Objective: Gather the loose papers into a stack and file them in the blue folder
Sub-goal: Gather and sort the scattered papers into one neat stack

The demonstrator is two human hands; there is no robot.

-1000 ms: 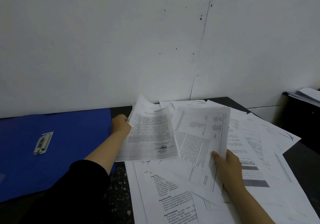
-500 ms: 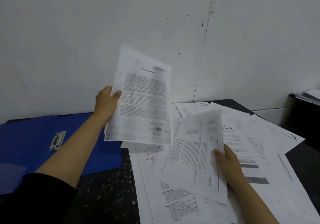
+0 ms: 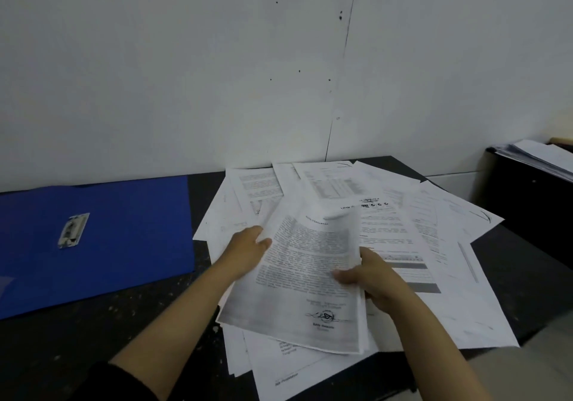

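Dark speckled worktop (image 3: 93,332) set against a plain white panelled wall (image 3: 186,75).
Left end, by the back edge: open blue plastic folder (image 3: 124,230), lying flat, metal clip (image 3: 73,230) on its inner face.
Left hand (image 3: 248,250), fingers closed on the left edge of a printed white sheet (image 3: 304,279) raised over the pile.
Right hand (image 3: 369,276), thumb on top, pinching the same sheet's right edge.
Right half: loose white papers (image 3: 434,245), overlapping, fanned to the right corner.
Far right: separate dark cabinet (image 3: 527,202) with stacked documents (image 3: 539,155).
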